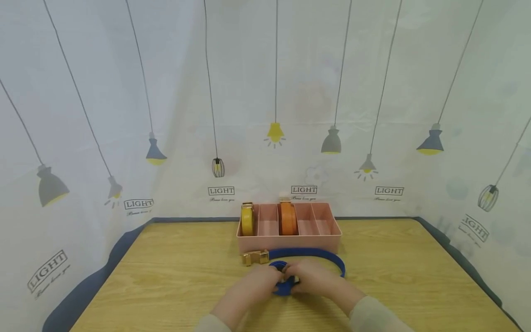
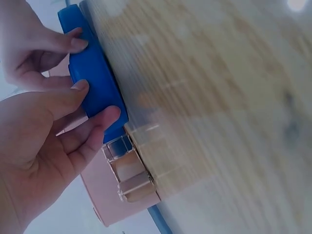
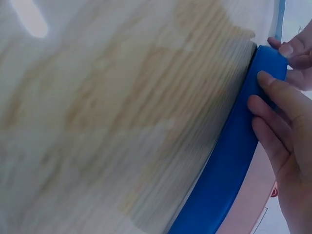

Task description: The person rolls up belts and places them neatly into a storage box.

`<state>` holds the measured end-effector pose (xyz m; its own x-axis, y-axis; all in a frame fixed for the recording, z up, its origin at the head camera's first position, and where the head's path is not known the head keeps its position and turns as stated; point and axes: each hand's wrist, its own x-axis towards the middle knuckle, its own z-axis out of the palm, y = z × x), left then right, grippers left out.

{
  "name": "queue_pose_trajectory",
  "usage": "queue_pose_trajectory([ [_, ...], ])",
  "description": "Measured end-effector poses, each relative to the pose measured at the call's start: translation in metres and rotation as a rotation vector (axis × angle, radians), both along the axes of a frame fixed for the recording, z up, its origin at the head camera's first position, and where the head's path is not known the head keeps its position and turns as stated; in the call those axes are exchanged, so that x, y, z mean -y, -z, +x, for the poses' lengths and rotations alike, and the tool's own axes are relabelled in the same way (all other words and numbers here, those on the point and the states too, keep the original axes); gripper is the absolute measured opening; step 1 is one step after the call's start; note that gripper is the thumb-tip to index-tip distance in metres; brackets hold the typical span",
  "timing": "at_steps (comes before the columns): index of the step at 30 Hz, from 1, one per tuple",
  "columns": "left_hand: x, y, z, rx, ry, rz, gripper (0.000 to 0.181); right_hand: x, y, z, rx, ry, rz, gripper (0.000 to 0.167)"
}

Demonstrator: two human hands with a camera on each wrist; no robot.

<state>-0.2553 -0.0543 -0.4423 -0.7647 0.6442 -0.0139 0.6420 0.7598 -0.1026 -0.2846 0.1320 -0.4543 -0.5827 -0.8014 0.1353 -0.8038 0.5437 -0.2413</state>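
A blue belt [image 1: 309,251] stands on edge on the wooden table, partly wound into a small coil [image 1: 284,289] in front. Its loose length curves round the right side to a gold buckle [image 1: 256,257] behind the coil. My left hand [image 1: 262,280] holds the coil's left side, thumb and fingers on the blue strap [image 2: 92,73] in the left wrist view. From the right, my right hand [image 1: 312,277] pinches the coil, its fingertips [image 3: 265,79] against the band. Both hands cover much of the coil's middle.
Just behind the belt stands a pink divided box [image 1: 289,243]. A coiled yellow belt [image 1: 247,221] sits in its leftmost compartment, and a coiled orange belt [image 1: 288,220] in the middle one. A lamp-printed curtain [image 1: 249,92] hangs around the table [image 1: 166,272].
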Motion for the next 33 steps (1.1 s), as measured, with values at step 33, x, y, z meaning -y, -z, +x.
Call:
queue_pose_trajectory([
  [33, 0.008, 0.0, 0.004, 0.122, -0.011, 0.067, 0.008, 0.002, -0.002, 0.002, -0.033, -0.023, 0.119, 0.03],
])
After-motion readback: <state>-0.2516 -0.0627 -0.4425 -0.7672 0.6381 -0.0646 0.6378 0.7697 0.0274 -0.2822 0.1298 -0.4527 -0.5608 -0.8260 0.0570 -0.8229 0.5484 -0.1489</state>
